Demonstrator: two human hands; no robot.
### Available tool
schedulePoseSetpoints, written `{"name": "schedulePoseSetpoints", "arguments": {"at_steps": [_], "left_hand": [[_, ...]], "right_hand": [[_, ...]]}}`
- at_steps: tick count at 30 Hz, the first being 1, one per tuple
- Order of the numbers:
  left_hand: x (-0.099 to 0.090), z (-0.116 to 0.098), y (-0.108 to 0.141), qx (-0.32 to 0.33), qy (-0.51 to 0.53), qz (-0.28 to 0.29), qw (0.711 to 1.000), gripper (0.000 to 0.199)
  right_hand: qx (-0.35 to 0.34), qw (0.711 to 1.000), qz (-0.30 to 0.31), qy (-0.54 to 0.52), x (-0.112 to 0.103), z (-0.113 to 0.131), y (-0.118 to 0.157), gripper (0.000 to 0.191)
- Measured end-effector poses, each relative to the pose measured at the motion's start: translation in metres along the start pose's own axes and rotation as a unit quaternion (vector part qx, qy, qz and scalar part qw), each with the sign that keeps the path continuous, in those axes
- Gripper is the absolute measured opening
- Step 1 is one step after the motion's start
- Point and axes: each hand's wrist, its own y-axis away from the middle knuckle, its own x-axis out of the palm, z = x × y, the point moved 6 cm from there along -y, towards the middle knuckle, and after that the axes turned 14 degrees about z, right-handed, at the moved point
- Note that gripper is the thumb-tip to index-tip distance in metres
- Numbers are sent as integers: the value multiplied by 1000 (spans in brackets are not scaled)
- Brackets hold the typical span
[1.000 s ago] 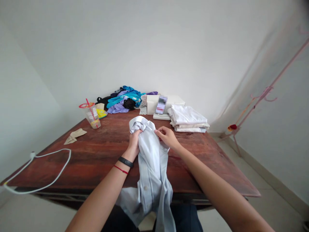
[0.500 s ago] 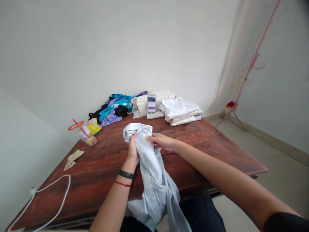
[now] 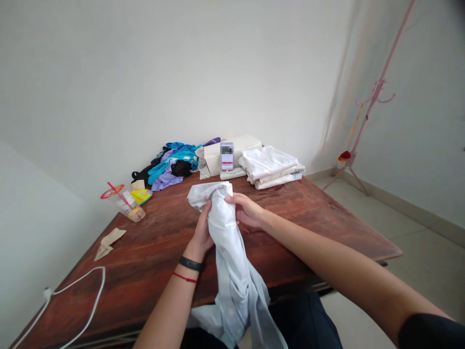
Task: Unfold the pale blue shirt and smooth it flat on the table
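The pale blue, crumpled button-up cotton shirt (image 3: 228,252) bunches between both hands: left hand (image 3: 203,231) clenched around its left side, right hand (image 3: 247,211) pinching the fabric opposite.

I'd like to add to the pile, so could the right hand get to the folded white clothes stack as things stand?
Probably yes: bare wooden table lies between right hand and stack, though it grips the pale blue shirt.

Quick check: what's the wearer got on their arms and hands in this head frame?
Both hands are bare, no gloves. The left hand has a black band on its wrist, with a thin red string bracelet just below it. The right hand wears nothing on its wrist; a black short sleeve shows at the upper arm. No rings that I can make out.
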Motion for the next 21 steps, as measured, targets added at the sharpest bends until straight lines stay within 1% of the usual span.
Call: {"name": "schedulePoseSetpoints", "arguments": {"at_steps": [2, 4, 6, 7, 8, 10, 13, 15, 18, 19, 21], "left_hand": [[5, 5, 3, -32, -12, 25, 999, 71], [9, 7, 5, -58, -25, 44, 997, 76], [10, 9, 5, -78, -33, 47, 995, 79], [9, 8, 5, -80, -36, 39, 995, 79], [7, 7, 4, -75, -41, 25, 996, 77], [1, 3, 0, -43, -56, -8, 997, 70], [-5, -1, -6, 4, -89, -34, 995, 56], [-8, -5, -9, 26, -104, -45, 993, 48], [-13, -17, -6, 50, -133, -87, 986, 42], [-16, -24, -2, 51, -150, -109, 981, 42], [-23, -43, 8, 40, -199, -152, 967, 45]], "right_hand": [[14, 1000, 22, 8, 2, 1, 2, 25], [25, 999, 42, 19, 3, 2, 4, 26], [32, 998, 45, 32, 1, 4, 4, 29], [31, 998, 37, 39, -1, 5, 4, 31], [26, 998, 24, 48, -4, 7, 3, 32], [10, 997, -6, 76, -12, 11, 1, 34], [-20, 987, -46, 154, -22, 14, -4, 42], [-47, 972, -63, 220, -27, 15, -5, 49], [-78, 943, -58, 318, -32, 14, -5, 55], [-76, 930, -54, 355, -33, 13, -4, 55], [-44, 896, -44, 439, -34, 10, -2, 52]]}}
